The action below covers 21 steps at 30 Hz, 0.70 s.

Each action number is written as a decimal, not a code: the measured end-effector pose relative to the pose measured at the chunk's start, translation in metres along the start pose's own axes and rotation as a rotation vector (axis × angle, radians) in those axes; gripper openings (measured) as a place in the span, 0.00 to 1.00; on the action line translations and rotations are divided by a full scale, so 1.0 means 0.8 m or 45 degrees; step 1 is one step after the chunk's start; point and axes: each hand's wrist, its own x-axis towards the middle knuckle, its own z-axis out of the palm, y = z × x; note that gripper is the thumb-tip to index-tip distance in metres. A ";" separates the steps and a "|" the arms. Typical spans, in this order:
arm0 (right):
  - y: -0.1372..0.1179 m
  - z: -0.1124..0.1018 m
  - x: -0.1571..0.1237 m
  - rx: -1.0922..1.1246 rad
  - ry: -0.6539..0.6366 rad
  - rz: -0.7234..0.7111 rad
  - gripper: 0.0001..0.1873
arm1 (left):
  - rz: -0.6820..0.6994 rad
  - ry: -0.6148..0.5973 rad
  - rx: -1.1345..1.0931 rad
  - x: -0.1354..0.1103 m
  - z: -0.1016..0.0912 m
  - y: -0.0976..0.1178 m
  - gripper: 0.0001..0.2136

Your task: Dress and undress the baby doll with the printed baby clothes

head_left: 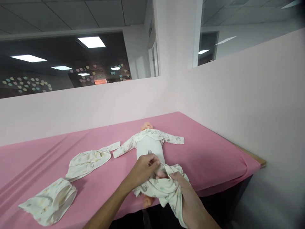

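Observation:
A baby doll (pixel 150 147) lies on its back on the pink sheet (pixel 209 149), head toward the wall. It wears an open patterned top over a white body. My left hand (pixel 143 169) is closed, pinching the waistband of the patterned trousers (pixel 164 189) at the doll's waist. My right hand (pixel 184 190) grips the same trousers from the right side, fingers curled into the cloth. The trousers bunch over the doll's legs; one foot shows below the fabric at the table's front edge.
Two more patterned garments lie to the left: one spread piece (pixel 89 160) near the doll's arm and a folded one (pixel 51 200) near the front. A pale pink partition wall (pixel 238 89) runs behind and to the right of the table.

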 end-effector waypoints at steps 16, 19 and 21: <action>0.021 -0.002 -0.005 0.002 0.031 0.117 0.19 | 0.759 -0.490 1.570 0.063 0.026 -0.013 0.26; 0.023 -0.005 -0.004 0.034 0.040 0.100 0.20 | 0.924 -0.479 1.651 0.072 0.042 -0.015 0.16; 0.023 -0.006 -0.005 -0.078 -0.012 0.052 0.21 | 1.008 -0.429 1.659 0.076 0.044 -0.015 0.11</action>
